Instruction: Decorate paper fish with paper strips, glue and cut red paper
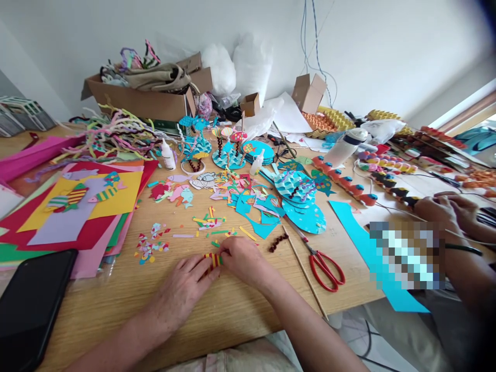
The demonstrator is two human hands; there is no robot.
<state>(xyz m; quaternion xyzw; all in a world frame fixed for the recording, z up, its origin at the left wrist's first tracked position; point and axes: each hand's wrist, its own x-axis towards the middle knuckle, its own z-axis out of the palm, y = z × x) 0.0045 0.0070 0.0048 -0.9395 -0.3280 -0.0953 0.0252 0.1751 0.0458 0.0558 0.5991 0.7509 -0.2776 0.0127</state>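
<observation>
A small red-and-yellow striped paper fish [212,261] lies on the wooden table [248,305] between my hands. Flat over its left part rest the fingers of my left hand [186,279], slightly spread. My right hand [242,258] has its fingertips pinched at the fish's green right end. Just beyond are thin coloured paper strips [211,222], and to the left lie tiny paper bits [152,243]. Right of my right hand are a brown pipe cleaner piece [278,243], a wooden stick [306,271] and red-handled scissors [327,271].
A black phone [33,305] and stacked coloured paper [89,206] are at left. Glue bottles [168,156], blue paper discs [304,212] and a cardboard box [143,103] stand farther back. Another person's hands [445,212] are at right, beside a blue paper strip [364,253].
</observation>
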